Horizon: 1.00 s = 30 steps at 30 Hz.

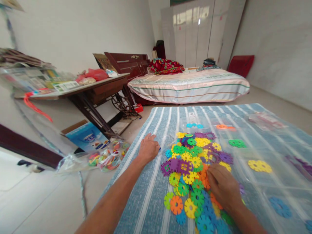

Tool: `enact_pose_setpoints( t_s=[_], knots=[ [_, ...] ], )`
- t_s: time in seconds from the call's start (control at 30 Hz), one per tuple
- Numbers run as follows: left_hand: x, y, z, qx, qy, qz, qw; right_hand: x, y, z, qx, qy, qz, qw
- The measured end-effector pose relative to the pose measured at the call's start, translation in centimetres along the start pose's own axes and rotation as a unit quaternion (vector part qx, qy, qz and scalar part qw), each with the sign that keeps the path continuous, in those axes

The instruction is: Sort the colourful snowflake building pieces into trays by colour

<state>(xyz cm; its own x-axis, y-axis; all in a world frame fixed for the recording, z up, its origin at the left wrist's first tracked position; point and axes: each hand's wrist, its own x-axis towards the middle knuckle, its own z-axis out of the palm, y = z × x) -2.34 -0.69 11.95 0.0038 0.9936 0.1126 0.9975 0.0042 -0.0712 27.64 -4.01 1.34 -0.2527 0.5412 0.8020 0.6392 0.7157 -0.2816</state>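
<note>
A pile of colourful plastic snowflake discs [192,169] lies on a blue striped cloth [148,195]. My left hand [148,149] rests at the pile's left edge, fingers curled, with a bit of blue showing at the fingertips. My right hand [223,187] lies on the pile's right side, fingers bent down into the discs; what it grips is hidden. Clear plastic bags hold sorted discs: green [237,143], yellow [259,165], orange [221,126], blue [280,207].
A clear bag of toys [107,157] lies on the floor to the left. Behind it stands a sewing-machine table [97,87] piled with things. A bed [190,84] and a white wardrobe [195,32] are at the back.
</note>
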Motion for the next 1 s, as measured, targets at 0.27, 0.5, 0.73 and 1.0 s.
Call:
enact_pose_setpoints(
  t_s=[0.27,0.5,0.73,1.0],
  knots=[
    [0.6,-0.4,0.2,-0.004,-0.040,0.040,0.998,0.1,0.0,-0.1,-0.006,-0.014,0.020,1.000],
    [-2.0,-0.8,0.0,-0.019,-0.043,0.112,0.993,0.4,-0.1,-0.4,0.004,-0.021,0.022,1.000],
    [-5.9,-2.7,-1.4,-0.043,-0.077,0.114,0.990,0.5,0.0,-0.4,0.007,-0.022,0.022,0.999],
    [-9.7,-2.0,-2.5,-0.011,-0.085,0.082,0.993,0.6,-0.1,-0.5,0.014,-0.026,0.037,0.999]
  ],
)
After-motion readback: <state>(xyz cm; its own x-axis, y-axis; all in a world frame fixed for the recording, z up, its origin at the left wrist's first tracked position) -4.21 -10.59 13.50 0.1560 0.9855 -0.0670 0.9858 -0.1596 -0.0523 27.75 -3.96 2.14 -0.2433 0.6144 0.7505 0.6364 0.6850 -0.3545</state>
